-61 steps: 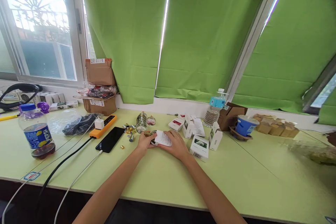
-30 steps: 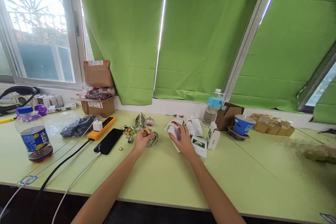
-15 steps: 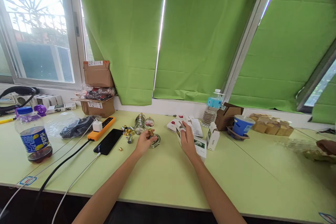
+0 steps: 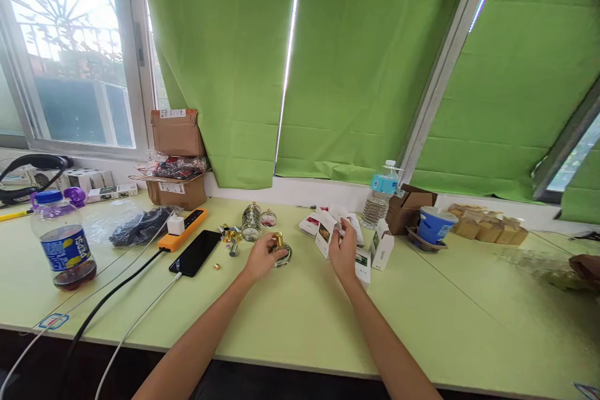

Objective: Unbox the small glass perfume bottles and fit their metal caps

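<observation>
My left hand [image 4: 262,259] is closed around a round, flat glass bottle with a gold cap [image 4: 284,257], just above the table or resting on it; I cannot tell which. To its right, my right hand [image 4: 344,255] pinches the top edge of a small white box [image 4: 324,235] with a flower picture, held tilted. Behind my left hand stand a row of similar glass bottles [image 4: 251,222] and a single round one [image 4: 269,219]. Loose gold and silver caps [image 4: 229,234] lie beside them. More white cartons [image 4: 362,265] surround my right hand, one upright carton [image 4: 382,246] among them.
A phone [image 4: 195,252], orange power strip [image 4: 184,229] and cables lie left, near a Pepsi bottle [image 4: 65,250]. A water bottle [image 4: 375,200], blue cup [image 4: 434,225] and small brown boxes [image 4: 487,225] stand right. Another person's hand [image 4: 585,267] is at the far right.
My right hand has shifted from lying over the white boxes to pinching one, whose picture side now faces me. The bottle in my left hand has turned slightly, its gold cap more upright.
</observation>
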Tool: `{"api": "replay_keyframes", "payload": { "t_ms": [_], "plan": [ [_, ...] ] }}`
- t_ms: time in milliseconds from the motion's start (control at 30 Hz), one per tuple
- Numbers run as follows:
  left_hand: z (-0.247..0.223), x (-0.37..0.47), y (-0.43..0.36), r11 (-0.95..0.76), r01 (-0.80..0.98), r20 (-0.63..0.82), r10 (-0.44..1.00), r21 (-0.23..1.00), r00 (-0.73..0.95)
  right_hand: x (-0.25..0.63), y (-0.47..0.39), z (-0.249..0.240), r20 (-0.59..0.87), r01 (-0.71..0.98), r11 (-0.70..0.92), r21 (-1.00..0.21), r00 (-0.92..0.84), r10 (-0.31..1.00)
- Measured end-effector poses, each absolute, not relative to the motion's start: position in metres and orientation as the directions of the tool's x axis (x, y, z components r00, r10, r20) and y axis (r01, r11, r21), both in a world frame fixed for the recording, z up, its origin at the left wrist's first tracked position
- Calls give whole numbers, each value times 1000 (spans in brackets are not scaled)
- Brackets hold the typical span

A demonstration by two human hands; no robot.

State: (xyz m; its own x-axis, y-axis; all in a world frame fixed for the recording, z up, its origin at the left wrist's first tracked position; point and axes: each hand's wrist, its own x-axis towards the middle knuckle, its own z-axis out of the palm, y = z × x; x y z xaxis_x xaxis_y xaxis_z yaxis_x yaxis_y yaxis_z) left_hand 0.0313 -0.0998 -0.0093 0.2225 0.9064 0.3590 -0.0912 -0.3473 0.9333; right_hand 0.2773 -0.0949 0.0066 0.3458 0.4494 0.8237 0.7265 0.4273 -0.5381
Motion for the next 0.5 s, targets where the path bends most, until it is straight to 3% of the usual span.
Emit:
{"api": "replay_keyframes", "payload": {
  "t_ms": [200,500],
  "plan": [
    [-12,34,-102,-352,-76,360,904,933,232,272,-102,14,846,761,411,-501,332,416],
    [-9,34,-103,-387,-78,393,879,919,269,251,-129,30,921,859,425,-284,122,369]
  ]
}}
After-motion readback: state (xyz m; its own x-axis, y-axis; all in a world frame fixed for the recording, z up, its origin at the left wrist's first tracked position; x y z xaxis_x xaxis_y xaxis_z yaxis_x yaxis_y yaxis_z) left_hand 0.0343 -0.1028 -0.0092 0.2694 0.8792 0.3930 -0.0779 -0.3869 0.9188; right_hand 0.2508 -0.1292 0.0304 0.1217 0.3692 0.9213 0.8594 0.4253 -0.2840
